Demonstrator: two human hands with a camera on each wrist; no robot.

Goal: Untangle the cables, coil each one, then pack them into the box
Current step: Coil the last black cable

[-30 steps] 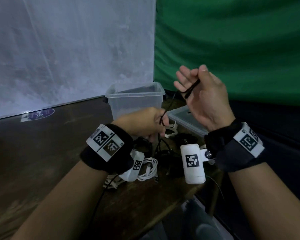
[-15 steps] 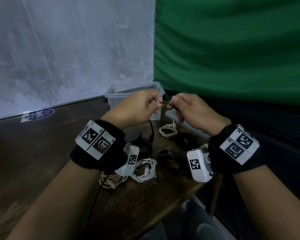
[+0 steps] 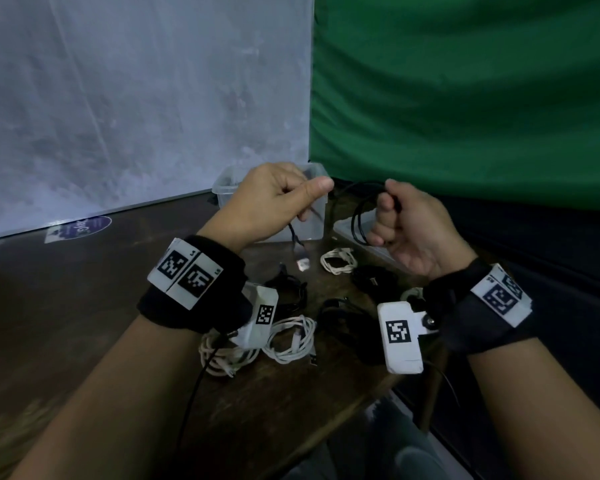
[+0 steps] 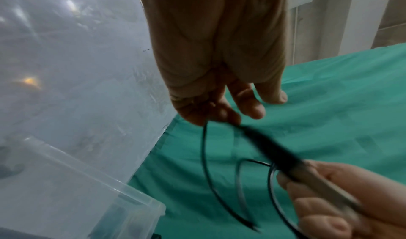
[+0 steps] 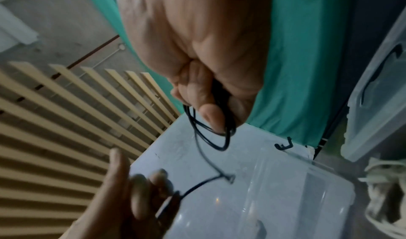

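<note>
**Coiling one black cable above the table**

Above the table (image 3: 84,341), both hands hold one black cable (image 3: 357,216). The right hand (image 3: 409,230) is a closed fist around a few loops of it. The left hand (image 3: 274,202) has its fingers curled round the loose end, and the plug (image 3: 302,263) hangs down below it.

It looks like the coiling step is going on. Next, I think the left hand should feed the loose end over so the right hand can take one more loop. The tail must not snag.

Counting: one clear box (image 3: 229,188) stands behind the hands, and one lid (image 3: 347,226) lies beside it. Three white cable bundles (image 3: 291,341) rest on the table. Some dark cable bundles (image 3: 371,278) lie there too, about three, but they are too dark to count well. What is in the box is hard to see.
</note>
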